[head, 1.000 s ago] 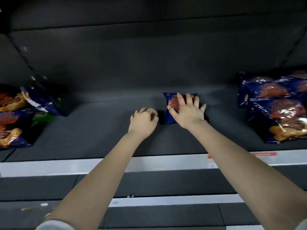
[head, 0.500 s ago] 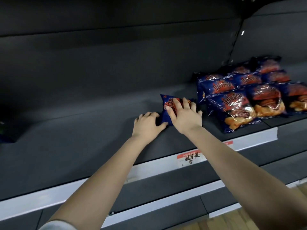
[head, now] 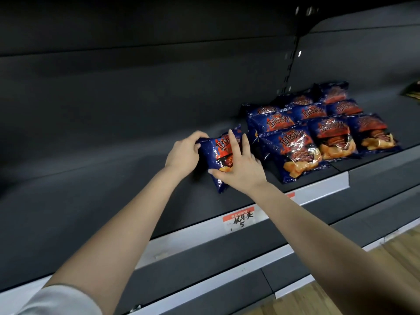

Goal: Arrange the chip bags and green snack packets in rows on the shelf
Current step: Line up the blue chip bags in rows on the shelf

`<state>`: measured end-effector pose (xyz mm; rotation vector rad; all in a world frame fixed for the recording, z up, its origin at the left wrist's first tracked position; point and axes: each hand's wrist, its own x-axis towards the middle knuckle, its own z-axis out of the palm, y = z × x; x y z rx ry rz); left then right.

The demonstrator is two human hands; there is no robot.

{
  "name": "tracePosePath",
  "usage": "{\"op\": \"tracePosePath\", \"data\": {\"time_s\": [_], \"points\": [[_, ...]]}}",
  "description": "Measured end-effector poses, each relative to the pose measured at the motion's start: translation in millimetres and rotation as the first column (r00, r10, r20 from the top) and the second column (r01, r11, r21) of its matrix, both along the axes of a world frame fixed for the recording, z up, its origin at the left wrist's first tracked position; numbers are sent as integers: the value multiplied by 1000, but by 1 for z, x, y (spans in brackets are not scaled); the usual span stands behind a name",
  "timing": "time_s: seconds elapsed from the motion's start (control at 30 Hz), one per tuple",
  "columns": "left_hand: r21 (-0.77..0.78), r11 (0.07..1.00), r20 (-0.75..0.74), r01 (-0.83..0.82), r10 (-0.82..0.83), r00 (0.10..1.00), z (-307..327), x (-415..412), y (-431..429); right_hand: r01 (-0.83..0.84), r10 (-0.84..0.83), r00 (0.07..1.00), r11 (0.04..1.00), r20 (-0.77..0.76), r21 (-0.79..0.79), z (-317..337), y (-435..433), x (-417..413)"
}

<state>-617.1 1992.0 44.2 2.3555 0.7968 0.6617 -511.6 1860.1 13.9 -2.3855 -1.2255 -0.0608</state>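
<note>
A blue chip bag (head: 213,155) with red and orange print is tilted up off the dark shelf (head: 113,189), held between both hands. My left hand (head: 184,153) grips its upper left edge. My right hand (head: 241,169) wraps its right side, fingers over the front and thumb under the bottom. Just to the right, several matching blue chip bags (head: 322,123) lie in rows on the same shelf. No green packet is clearly visible.
A white shelf edge strip carries a red and white price label (head: 241,218). A lower shelf (head: 204,269) juts out below. Wooden floor (head: 375,280) shows at the bottom right. An upright rail (head: 292,57) divides the back panel. A dark packet edge (head: 412,92) peeks in far right.
The bag lay flat under my right hand; now both hands grip it and it is raised and tilted, nearer the rows. The view has swung right, dropping the left pile from sight.
</note>
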Motion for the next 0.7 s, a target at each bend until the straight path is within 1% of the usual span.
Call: {"op": "tracePosePath", "data": {"time_s": [0.1, 0.27, 0.33, 0.37, 0.43, 0.47, 0.53, 0.6, 0.7], "points": [[-26, 1000, 50, -17, 19, 999, 0, -3, -3, 12, -11, 1000, 1000, -9, 22, 0, 7, -5], [-37, 999, 78, -40, 43, 996, -15, -10, -2, -1, 1, 1000, 998, 13, 59, -2, 12, -3], [-41, 996, 75, -82, 85, 994, -20, -10, -1, -1, 1, 1000, 997, 4, 79, -2, 14, 0], [-44, 991, 42, -125, 126, 991, -22, -10, -1, 3, -3, 1000, 996, 2, 85, -2, 15, 2], [-14, 978, -109, -208, 205, 973, -27, -8, 0, 20, -20, 1000, 995, -4, 101, -2, 19, 4], [29, 976, -213, -215, 216, 953, -30, -8, 1, 32, -31, 999, 993, -6, 113, -1, 21, 6], [115, 982, -380, -150, 183, 907, -40, -9, 2, 55, -54, 999, 990, -6, 131, -1, 26, 8], [171, 982, -436, -83, 151, 887, -51, -11, 2, 66, -65, 998, 988, -7, 142, -1, 32, 12], [194, 978, -429, -75, 153, 890, -56, -13, 2, 67, -63, 998, 985, -32, 161, -4, 43, 18]]}}
